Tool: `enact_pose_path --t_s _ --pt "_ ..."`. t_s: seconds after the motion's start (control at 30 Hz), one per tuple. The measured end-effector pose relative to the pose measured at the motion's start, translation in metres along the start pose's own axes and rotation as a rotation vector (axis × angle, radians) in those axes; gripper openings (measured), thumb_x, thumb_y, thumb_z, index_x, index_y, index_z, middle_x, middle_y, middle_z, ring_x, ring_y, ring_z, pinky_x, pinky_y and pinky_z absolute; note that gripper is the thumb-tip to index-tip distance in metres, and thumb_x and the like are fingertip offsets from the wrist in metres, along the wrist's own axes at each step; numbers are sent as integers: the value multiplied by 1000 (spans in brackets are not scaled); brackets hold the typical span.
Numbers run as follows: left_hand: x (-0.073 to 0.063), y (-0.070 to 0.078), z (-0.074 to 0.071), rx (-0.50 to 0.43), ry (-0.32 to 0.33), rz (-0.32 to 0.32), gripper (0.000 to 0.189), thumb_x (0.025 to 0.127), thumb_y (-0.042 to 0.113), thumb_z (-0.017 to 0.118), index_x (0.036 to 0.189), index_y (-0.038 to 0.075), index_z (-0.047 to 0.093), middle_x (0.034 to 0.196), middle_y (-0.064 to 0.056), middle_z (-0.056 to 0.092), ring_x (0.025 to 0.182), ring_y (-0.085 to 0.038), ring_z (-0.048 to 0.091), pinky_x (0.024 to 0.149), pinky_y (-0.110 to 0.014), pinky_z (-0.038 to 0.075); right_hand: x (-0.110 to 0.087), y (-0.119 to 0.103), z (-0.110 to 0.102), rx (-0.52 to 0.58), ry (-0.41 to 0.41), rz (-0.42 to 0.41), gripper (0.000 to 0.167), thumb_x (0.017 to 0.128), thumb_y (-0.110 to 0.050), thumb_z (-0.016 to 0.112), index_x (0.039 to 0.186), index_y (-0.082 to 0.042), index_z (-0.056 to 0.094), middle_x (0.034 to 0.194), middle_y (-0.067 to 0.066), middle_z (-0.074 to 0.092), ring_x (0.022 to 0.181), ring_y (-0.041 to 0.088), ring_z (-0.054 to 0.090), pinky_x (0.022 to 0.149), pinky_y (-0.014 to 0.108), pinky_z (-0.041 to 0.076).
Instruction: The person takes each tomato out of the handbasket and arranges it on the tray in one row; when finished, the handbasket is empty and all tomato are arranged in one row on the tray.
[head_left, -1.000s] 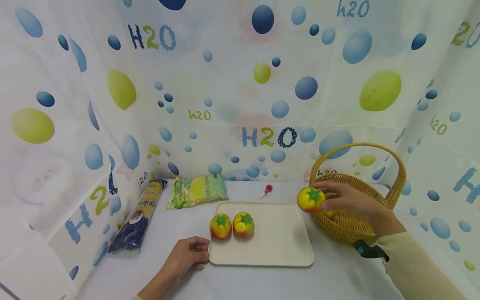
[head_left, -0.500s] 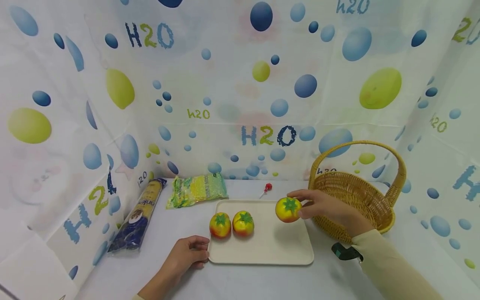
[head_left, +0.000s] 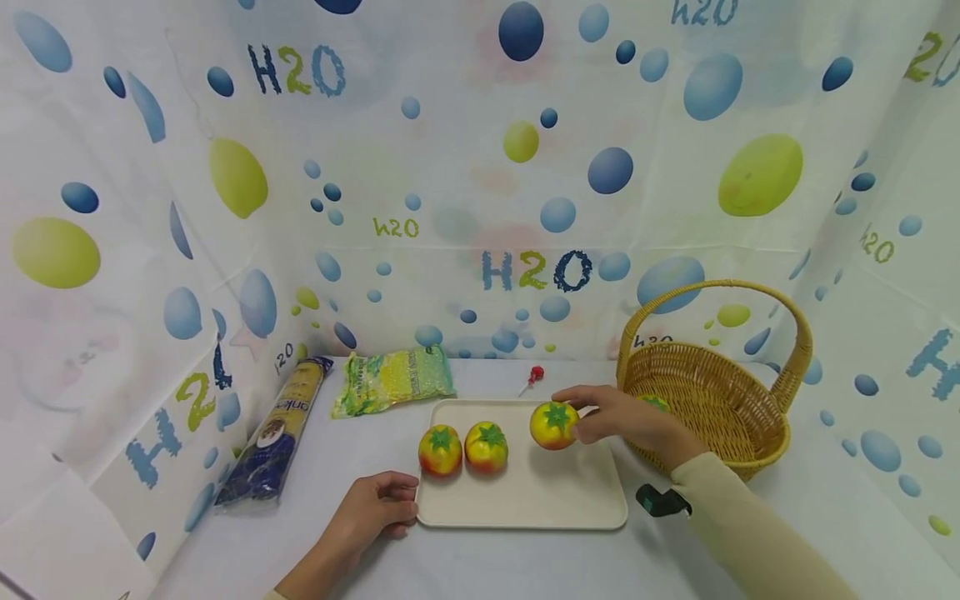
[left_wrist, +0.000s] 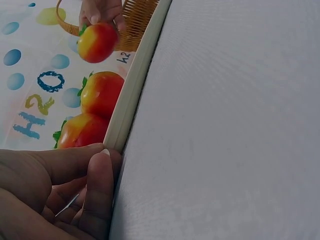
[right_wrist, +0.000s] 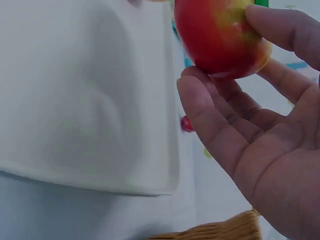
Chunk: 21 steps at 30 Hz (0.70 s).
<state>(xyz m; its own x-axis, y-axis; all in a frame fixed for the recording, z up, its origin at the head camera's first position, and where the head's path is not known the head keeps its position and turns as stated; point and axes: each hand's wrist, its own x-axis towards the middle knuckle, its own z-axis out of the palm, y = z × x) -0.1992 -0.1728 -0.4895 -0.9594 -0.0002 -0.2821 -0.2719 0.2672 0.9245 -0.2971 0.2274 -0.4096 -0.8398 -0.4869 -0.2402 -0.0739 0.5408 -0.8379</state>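
Note:
My right hand [head_left: 626, 423] holds a yellow-and-red toy tomato [head_left: 555, 427] with a green star-shaped top over the right half of a cream tray [head_left: 525, 505]. In the right wrist view, thumb and fingertips grip the held tomato [right_wrist: 222, 37] above the tray's surface. Two similar toy tomatoes, a left one [head_left: 440, 451] and a right one [head_left: 487, 448], sit side by side on the tray's left part. My left hand [head_left: 372, 510] is at the tray's left edge; in the left wrist view its thumb and finger pinch the tray's rim [left_wrist: 131, 102].
A wicker basket [head_left: 693, 379] with a tall handle stands right of the tray, another green-topped fruit [head_left: 655, 402] partly hidden inside. Behind the tray lie a red lollipop [head_left: 536, 375] and a yellow-green packet [head_left: 397, 382]. A long blue-and-gold packet [head_left: 276, 437] lies at left.
My right hand has carried the toy tomato leftward from beside the basket to above the tray. The left hand stays at the tray's left edge.

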Motion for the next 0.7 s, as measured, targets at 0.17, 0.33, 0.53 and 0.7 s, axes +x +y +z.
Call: enact_pose_path --t_s 0.17,0.33,0.53,0.7 --pt "0 -1 -1 -8 -12 12 41 80 -3 79 119 -3 68 99 -9 67 76 -16 68 63 -34 60 15 4 9 25 -38 7 56 87 -25 74 141 -27 59 139 10 54 119 28 53 98 47 50" --pt "-2 -2 -1 -9 -14 -1 41 81 -2 80 119 -3 68 99 -9 67 76 -16 68 63 -34 60 32 9 15 36 -106 -1 56 89 -21 73 143 -21 58 142 13 51 114 27 59 96 42 55" --pt "0 0 -1 3 -11 -1 40 81 0 80 119 -1 68 100 -9 67 77 -16 68 65 -35 60 42 11 16 43 -110 17 56 89 -17 74 143 -19 58 144 15 50 113 26 60 95 42 57" --pt "0 2 0 7 -8 -14 40 81 -1 80 119 -1 68 100 -9 67 77 -16 68 64 -34 60 46 12 19 42 -118 13 56 88 -15 74 141 -19 59 144 15 50 112 26 59 94 41 57"
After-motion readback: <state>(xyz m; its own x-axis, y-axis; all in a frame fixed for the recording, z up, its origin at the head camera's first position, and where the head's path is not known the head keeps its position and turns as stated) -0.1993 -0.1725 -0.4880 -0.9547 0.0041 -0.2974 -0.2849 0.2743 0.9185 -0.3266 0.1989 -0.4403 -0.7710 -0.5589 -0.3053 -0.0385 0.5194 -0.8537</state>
